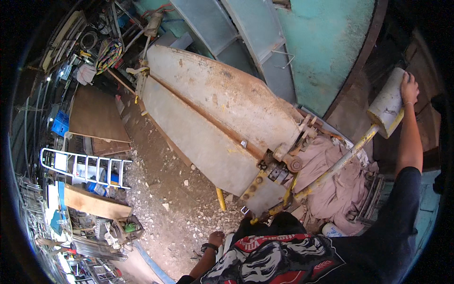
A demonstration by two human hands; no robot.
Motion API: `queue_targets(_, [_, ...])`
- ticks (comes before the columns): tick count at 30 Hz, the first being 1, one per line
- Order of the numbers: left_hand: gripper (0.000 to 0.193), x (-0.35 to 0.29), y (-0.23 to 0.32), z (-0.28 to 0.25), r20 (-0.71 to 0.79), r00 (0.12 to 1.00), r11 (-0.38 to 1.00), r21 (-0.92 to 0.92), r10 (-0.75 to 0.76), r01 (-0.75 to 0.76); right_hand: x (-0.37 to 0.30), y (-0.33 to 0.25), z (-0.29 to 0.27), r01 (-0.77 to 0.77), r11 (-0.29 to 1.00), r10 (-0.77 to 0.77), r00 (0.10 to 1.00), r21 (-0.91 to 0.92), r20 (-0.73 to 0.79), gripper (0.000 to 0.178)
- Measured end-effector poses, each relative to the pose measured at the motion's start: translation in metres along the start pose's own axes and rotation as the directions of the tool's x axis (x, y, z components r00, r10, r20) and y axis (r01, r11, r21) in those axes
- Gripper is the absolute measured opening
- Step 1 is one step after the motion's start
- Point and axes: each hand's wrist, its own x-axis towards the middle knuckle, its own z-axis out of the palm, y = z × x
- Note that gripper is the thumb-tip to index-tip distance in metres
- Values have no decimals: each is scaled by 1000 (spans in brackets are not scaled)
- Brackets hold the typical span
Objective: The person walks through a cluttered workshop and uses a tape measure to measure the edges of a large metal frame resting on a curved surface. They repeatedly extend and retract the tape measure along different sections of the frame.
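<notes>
My right hand [409, 88] is wrapped over the upper end of a grey cylindrical counterweight [384, 103] at the right, my arm stretched far out. The counterweight sits on a worn yellow bar [338, 166] that slopes down to the near end of a large sheet-metal folding machine [198, 142]. The machine has two long, scuffed metal leaves running away to the far left, with bolts and a hinge [294, 164] at the near end. Low in the middle, my left hand [216, 238] hangs by my body with curled fingers, next to a pale tubular thing. Whether it holds anything is hidden.
A crumpled pinkish cloth [331, 182] lies beside the bar. On the left are an aluminium ladder [87, 166], wooden boards [97, 113], a blue crate [60, 124] and scrap. Rubble covers the floor [175, 199]. Metal sheets [208, 26] lean against a teal wall [326, 42].
</notes>
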Motion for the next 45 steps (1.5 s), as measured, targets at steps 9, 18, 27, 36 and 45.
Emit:
queue_targets(9, [36,-8,95,-39,-52,981,981,-53,184,-187,61,33,25,213,975,-220,937,58,272,70])
queue_targets(18, [34,-4,81,-70,-78,996,990,-132,44,-54,60,41,-18,272,926,-311,942,262,121,72])
queue_targets(27, [28,51,189,-78,-21,950,939,-143,313,-312,30,36,-113,299,926,-273,952,232,-139,69])
queue_targets(36, [28,77,335,-101,131,850,814,-393,510,-427,-94,-28,-293,327,900,-203,900,288,-387,62])
queue_targets(45, [20,126,396,-123,291,763,767,-514,577,-384,-252,-77,-429,289,928,-75,766,237,-638,56])
